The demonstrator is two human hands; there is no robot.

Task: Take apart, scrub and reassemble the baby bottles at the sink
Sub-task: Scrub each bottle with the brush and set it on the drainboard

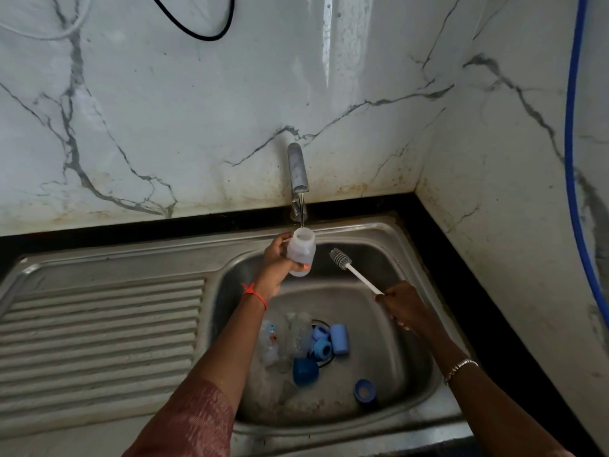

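Left hand (278, 262): fingers curled round clear baby bottle (301, 255), mouth up under running tap (297, 168). Right hand (403, 308): fist grips bottle brush (358, 275) handle, bristles at bottle's 3 o'clock. Blue caps (339, 338) at sink (395, 268) drain, 6 o'clock.

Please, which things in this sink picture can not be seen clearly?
Head view, bottle: water level hidden by its cloudy wall and the left hand.
Head view, clear parts in the sink: overlapping, count unclear.
Head view, brush handle end: hidden inside the right hand.
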